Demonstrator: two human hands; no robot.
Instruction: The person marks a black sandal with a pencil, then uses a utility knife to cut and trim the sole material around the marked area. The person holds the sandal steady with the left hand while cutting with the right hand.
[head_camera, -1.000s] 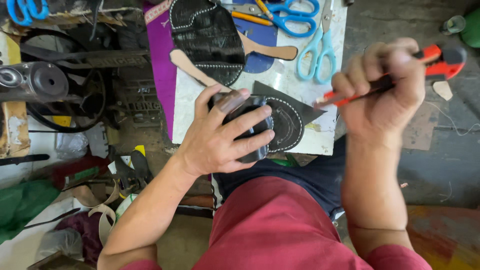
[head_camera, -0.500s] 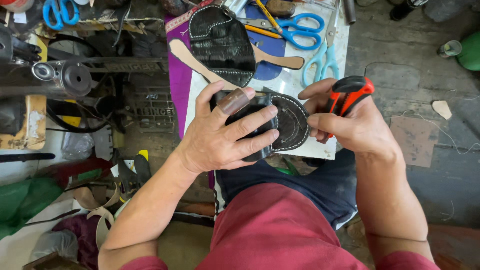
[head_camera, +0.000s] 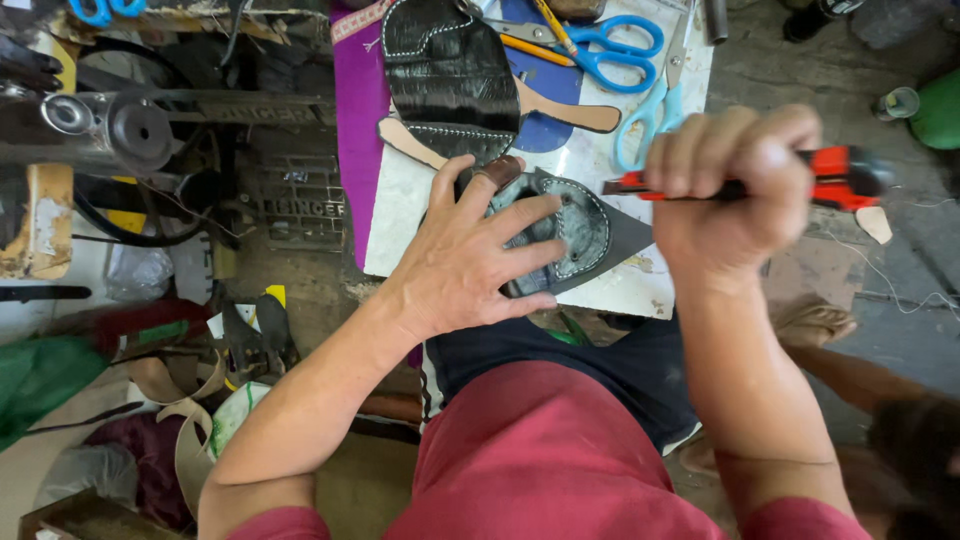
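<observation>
Left hand pressing a stitched leather piece flat; right hand gripping a red utility knife.

At frame centre, the left hand (head_camera: 470, 260) is lying open, fingers spread, holding the dark leather piece (head_camera: 585, 232) down on the pale work board (head_camera: 640, 290). Right of centre, the right hand (head_camera: 725, 190) is clenching fully around the red utility knife (head_camera: 835, 178), its blade end pointing left just above the leather. At upper centre, a black stitched leather panel (head_camera: 450, 75) is lying against a purple sheet (head_camera: 358, 130). Blue scissors (head_camera: 610, 50) and a yellow pencil (head_camera: 552, 30) are resting along the top edge. No packaging is discernible.
</observation>
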